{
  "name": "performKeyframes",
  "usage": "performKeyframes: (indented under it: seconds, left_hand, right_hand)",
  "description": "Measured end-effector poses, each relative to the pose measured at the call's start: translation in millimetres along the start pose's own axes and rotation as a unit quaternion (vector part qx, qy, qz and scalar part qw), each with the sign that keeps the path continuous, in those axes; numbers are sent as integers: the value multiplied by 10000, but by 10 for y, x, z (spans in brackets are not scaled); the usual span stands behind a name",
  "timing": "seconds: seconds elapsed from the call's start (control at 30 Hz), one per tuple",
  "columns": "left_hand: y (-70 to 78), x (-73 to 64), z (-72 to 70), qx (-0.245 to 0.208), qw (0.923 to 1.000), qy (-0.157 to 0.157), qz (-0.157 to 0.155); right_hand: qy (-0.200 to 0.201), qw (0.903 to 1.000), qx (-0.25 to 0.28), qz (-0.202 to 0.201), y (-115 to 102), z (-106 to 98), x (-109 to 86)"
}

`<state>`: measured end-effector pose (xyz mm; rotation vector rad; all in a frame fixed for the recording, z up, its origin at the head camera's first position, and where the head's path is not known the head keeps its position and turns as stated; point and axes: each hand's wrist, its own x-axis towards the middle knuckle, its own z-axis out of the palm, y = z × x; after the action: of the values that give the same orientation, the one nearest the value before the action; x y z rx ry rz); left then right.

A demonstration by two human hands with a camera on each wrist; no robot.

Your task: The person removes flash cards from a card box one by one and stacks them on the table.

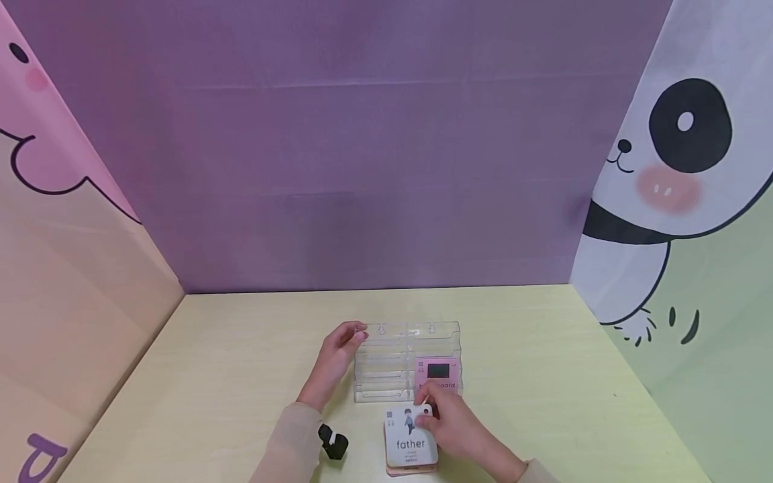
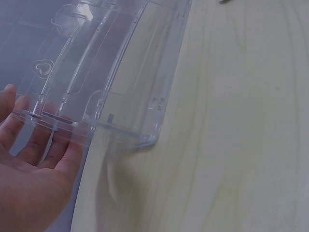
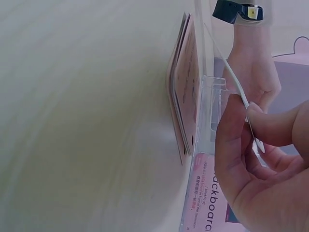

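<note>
A clear plastic card rack (image 1: 382, 365) with stepped rows stands on the table. My left hand (image 1: 333, 359) grips its upper left edge, thumb in front and fingers behind; the left wrist view shows this hand (image 2: 38, 164) at the rack (image 2: 120, 128) from the side. A pink card (image 1: 421, 381) with a dark picture sits in the lower right pocket, its word partly covered. My right hand (image 1: 453, 426) pinches a white card (image 1: 410, 453) reading "father" by its right side. In the right wrist view that card (image 3: 227, 63) shows edge-on between thumb and fingers.
A small stack of cards (image 3: 181, 92) lies below the rack, under the held card in the head view. A small black device (image 1: 333, 443) is beside the left sleeve. A purple backdrop (image 1: 374, 147) closes off the table's far edge, with printed panels on both sides.
</note>
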<state>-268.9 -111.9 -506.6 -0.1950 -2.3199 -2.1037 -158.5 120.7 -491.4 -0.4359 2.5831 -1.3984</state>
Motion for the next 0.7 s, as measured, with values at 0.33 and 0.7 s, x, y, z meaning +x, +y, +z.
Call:
performKeyframes:
  seconds: [0.33, 0.7]
  left_hand:
    - [10, -10, -3, 44, 10000, 15, 16]
    - [5, 0, 0, 53, 10000, 0, 6]
  right_hand:
    - [42, 9998, -88, -163, 44, 33, 3]
    - [174, 9967, -791, -28, 28, 51, 11]
